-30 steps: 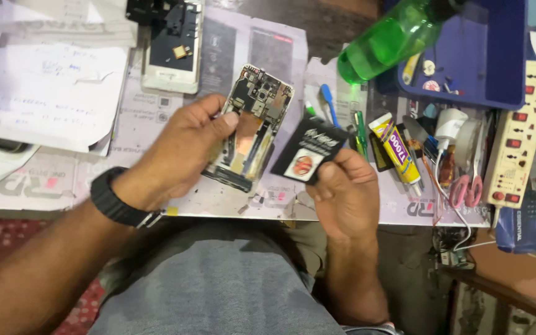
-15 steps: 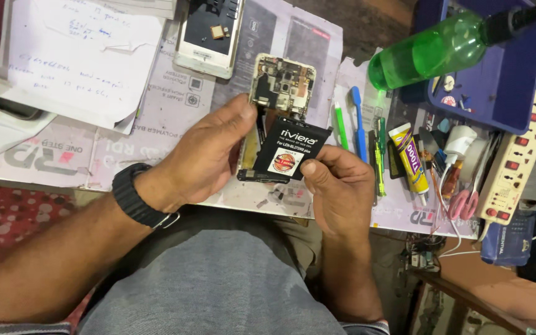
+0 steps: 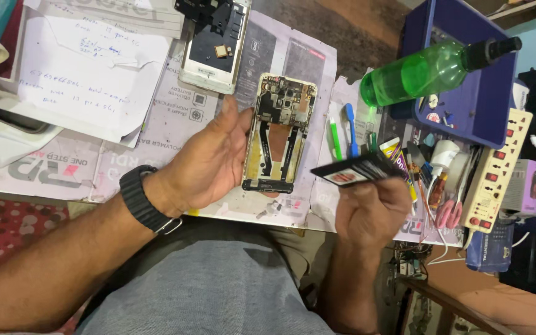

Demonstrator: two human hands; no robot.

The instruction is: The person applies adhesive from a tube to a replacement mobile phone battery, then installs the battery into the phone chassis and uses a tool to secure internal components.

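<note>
Opened smartphone chassis point(image 3: 278, 133), a gold-rimmed frame with its back off and circuit board and flex cables bare, rests in the left hand point(image 3: 209, 162) above the worktop's point(image 3: 175, 121) near edge. That hand's grip is closed on it from the side, thumb along the left rim and fingers underneath, which keeps the exposed inner face turned up toward the camera and leaves the empty bay in the middle free. The right hand point(image 3: 372, 211) holds a flat black battery pack point(image 3: 356, 170) with a red mark on its label, pinched at its lower edge between thumb and fingers; the pack is tilted nearly edge-on and sits just to the right of the chassis, apart from it.

A black wristband point(image 3: 142, 200) circles the left wrist. Under the chassis lie printed paper sheets point(image 3: 293, 59) as a work mat. Farther up the worktop lies a second dismantled phone with a white frame point(image 3: 213, 43), beside handwritten notes point(image 3: 88, 74). To the right lie a green and a blue plastic tool point(image 3: 342, 133), a green spray bottle point(image 3: 432, 71) on a blue tray point(image 3: 485, 105), and a white power strip point(image 3: 497, 170), all within the right hand's reach.
</note>
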